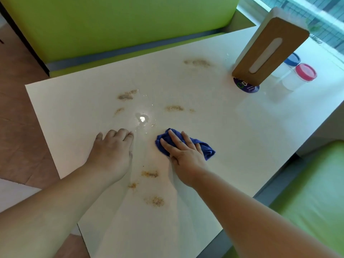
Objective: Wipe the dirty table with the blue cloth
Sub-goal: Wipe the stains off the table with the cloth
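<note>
Crumbs (149, 174) are lying in brown patches across the white table (214, 123), and a small puddle (142, 119) is shining mid-table. The right grip (183, 153) is pressing flat, fingers straight and spread, on the bunched blue cloth (207, 148) just right of the puddle. The left grip (111, 148) is resting on the table left of the puddle, fingers loosely bent, holding nothing.

This looks like a booth in a café or canteen. A white worktop (204, 127) has a lime-green padded bench (111, 25) along its far edge and a second green seat (316, 183) off its right edge. At the worktop's far right corner stand a wooden napkin dispenser (270, 47), a round printed sticker (245, 87) and two clear lidded jars (297, 79). A window (316, 15) runs past that end.
</note>
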